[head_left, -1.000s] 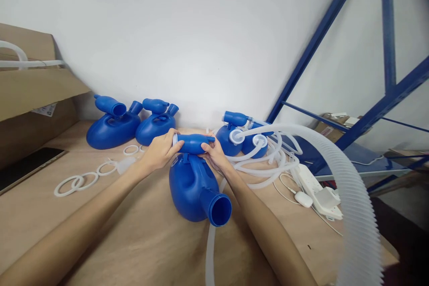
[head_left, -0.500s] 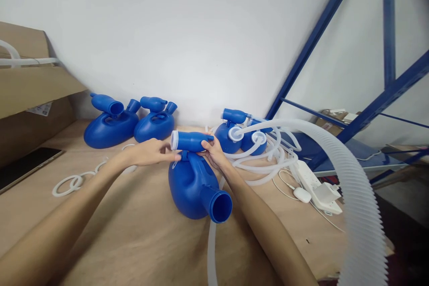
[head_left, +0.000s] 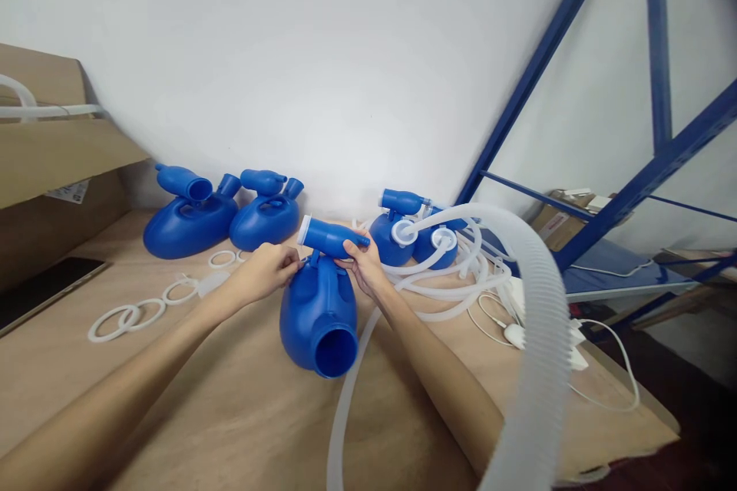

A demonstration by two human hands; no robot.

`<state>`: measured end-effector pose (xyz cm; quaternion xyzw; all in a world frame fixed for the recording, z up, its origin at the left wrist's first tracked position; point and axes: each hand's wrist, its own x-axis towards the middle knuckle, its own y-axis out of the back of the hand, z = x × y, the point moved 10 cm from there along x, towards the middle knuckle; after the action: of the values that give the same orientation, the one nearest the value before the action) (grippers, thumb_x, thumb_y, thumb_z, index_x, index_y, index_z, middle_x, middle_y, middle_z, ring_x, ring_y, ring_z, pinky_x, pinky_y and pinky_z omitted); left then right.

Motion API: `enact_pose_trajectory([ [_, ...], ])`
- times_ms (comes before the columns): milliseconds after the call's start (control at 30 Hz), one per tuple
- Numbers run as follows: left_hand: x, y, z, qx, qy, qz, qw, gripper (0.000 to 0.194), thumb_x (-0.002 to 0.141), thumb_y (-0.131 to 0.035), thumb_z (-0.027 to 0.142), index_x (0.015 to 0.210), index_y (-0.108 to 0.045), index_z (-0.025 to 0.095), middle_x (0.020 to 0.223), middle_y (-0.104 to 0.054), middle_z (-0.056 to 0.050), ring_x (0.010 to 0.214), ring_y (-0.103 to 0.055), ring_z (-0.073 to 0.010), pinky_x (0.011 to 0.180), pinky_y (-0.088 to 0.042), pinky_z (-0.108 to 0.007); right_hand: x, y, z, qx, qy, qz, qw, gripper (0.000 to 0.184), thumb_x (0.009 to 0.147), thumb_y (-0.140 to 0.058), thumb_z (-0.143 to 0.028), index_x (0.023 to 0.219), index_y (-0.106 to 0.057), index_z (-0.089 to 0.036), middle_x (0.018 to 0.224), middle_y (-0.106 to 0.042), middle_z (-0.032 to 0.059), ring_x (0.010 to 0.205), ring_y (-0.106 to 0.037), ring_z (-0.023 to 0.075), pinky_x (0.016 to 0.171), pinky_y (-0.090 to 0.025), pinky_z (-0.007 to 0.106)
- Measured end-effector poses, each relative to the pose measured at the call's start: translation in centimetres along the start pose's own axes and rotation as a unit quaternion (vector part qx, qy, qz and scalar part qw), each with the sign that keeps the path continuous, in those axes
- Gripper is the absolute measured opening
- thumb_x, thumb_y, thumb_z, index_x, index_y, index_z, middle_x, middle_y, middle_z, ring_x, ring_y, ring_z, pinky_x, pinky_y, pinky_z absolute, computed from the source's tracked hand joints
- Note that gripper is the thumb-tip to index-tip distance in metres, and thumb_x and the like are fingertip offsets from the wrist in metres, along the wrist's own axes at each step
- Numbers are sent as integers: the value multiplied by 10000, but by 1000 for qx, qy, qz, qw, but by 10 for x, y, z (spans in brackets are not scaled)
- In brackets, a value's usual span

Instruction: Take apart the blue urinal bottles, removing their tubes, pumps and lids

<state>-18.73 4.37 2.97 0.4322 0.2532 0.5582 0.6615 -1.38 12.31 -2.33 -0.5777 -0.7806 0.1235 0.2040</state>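
Note:
A blue urinal bottle (head_left: 295, 314) with a moulded handle is in front of me, its round mouth facing me. Across the top of its handle lies a blue bottle-shaped receiver (head_left: 329, 236), with a white ring at its left end and a narrow nozzle at its right. My right hand (head_left: 365, 261) is closed around the nozzle end of this receiver, thumb on top. At the bottle's upper left, my left hand (head_left: 275, 270) is closed in a pinch beside the handle; its fingertips hide what they hold. Clear tubing (head_left: 344, 414) runs down behind the bottle towards me.
Similar blue bottles stand at the back left (head_left: 190, 230) and back right (head_left: 391, 242), near coiled tubing (head_left: 443, 299). White rings (head_left: 115, 322) and a phone (head_left: 51, 288) lie left. A corrugated hose (head_left: 544, 337) arches at right, before a power strip (head_left: 577, 358). Cardboard box (head_left: 69, 142), blue rack (head_left: 535, 69).
The bottle has turned, so its mouth swung left and faces me more directly. The receiver now slopes down to the right. My left fingers have closed into a pinch. The corrugated hose shifted left.

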Motion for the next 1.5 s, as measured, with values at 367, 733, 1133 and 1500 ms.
enact_pose_trajectory([
  [367,9,-12,-25,-11,-17,77,997,289,983,-451,431,820,-587,236,789,-754,-93,731,-745,-268,698,-524,-345,-6,-28,-19,-111,3,-108,988,629,762,-891,-532,1303,-673,-295,1408,-677,54,1096,-745,227,755,-671,276],
  [733,1,35,-43,-23,40,205,978,190,884,-522,387,858,-629,232,838,-790,-105,795,-756,-310,721,-537,-379,-16,-60,-40,-203,129,-102,965,685,740,-923,-454,1335,-635,-278,1463,-659,84,1391,-614,287,1138,-552,420],
  [1133,-53,96,26,-166,-54,421,890,231,1009,-618,413,1039,-741,219,990,-817,-30,880,-806,-204,787,-649,-282,-30,-66,-65,-113,97,-158,976,958,759,-883,-552,1583,-415,-413,1501,-603,58,1021,-766,259,708,-697,360],
  [1500,-90,116,81,-90,-148,483,858,90,944,-768,218,966,-844,261,959,-855,23,847,-811,-183,774,-669,-265,-60,-84,-128,-332,239,-93,908,992,809,-892,-476,1637,-383,-280,1648,-511,92,1516,-510,332,1278,-434,507],
])
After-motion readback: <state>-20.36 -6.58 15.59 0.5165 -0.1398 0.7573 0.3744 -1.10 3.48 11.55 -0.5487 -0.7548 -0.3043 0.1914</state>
